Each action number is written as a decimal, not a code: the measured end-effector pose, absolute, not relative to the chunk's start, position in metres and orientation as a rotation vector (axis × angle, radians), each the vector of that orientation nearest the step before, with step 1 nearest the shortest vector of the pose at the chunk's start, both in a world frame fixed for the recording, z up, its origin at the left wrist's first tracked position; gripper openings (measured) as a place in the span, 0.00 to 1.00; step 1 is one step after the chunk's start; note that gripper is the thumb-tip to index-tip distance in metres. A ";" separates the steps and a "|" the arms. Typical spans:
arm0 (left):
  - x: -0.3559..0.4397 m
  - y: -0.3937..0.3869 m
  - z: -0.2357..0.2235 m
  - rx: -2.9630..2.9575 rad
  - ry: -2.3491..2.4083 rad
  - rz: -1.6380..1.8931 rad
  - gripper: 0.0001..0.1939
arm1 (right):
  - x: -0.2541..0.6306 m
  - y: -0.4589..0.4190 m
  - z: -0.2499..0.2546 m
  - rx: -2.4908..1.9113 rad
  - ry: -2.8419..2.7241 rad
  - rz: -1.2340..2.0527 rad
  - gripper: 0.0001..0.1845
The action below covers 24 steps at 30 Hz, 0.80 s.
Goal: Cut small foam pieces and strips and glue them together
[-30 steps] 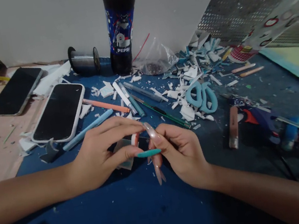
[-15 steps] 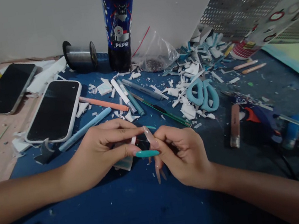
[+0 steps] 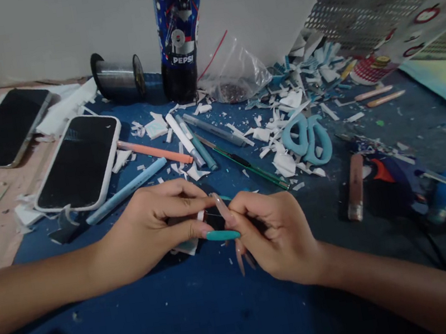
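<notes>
My left hand (image 3: 153, 237) is closed in a pinch around a small white piece (image 3: 201, 215), mostly hidden by the fingers; its long nails are turquoise. Close against it, my right hand (image 3: 278, 231) has thumb and fingers pressed together, with long pinkish nails. A thin pale line (image 3: 213, 214) runs between the white piece and the right fingertips; whether it is thread or wire I cannot tell. Under the left fingers lies a small translucent packet-like piece (image 3: 187, 247). A green craft knife (image 3: 257, 170) rests just beyond the right hand.
Blue scissors handles (image 3: 307, 139), markers (image 3: 129, 188) and paper scraps (image 3: 284, 163) lie behind my hands. Two phones (image 3: 78, 164) are at left. A spool (image 3: 118, 82), a Pepsi bottle (image 3: 178, 44) and a plastic bag (image 3: 234, 77) stand along the back.
The small piece showed an orange-red side a second ago; now only white shows. My right fingers have shifted slightly, and a thin line between the hands is visible. The view has moved a little.
</notes>
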State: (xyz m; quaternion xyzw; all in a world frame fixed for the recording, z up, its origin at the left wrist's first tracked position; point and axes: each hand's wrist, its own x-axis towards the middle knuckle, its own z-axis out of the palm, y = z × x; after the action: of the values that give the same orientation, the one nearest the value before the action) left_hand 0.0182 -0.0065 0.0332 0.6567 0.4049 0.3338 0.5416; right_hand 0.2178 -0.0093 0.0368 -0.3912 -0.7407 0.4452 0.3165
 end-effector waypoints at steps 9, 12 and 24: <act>0.023 -0.006 0.035 1.680 0.881 0.778 0.06 | 0.214 -0.009 0.040 -0.918 -2.076 0.965 0.17; 0.023 -0.006 0.035 1.623 0.941 0.815 0.09 | 0.215 -0.009 0.040 -0.945 -2.032 1.028 0.17; 0.021 -0.005 0.034 1.525 1.027 1.001 0.15 | 0.218 -0.010 0.039 -0.915 -1.808 1.247 0.16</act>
State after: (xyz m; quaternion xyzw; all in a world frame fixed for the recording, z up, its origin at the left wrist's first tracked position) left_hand 0.0214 -0.0055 0.0335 0.6307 0.4249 0.4140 0.5003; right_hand 0.2181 -0.0095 0.0395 -0.3570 -0.7054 0.4865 0.3719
